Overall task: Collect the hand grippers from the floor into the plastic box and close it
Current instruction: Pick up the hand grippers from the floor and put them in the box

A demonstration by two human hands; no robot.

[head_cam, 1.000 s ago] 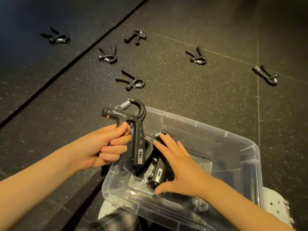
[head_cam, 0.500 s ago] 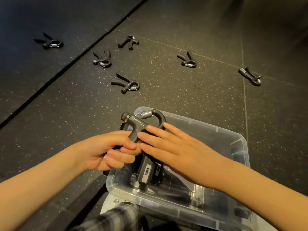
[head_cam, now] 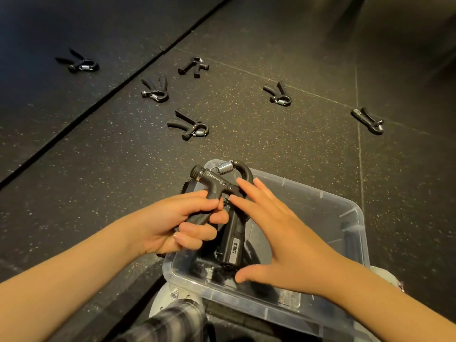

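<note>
Head view, left hand (head_cam: 177, 223) still clasps hand gripper (head_cam: 215, 180) over plastic box (head_cam: 350, 211), right hand (head_cam: 283, 243) splayed wider

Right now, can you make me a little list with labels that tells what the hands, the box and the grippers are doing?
left hand: grips one gripper over the box
right hand: open, fingers straight, tips at that gripper
box: clear plastic, no lid on it, dark grippers inside, count unclear
floor grippers: six, scattered beyond the box
floor: dark speckled mats
</note>
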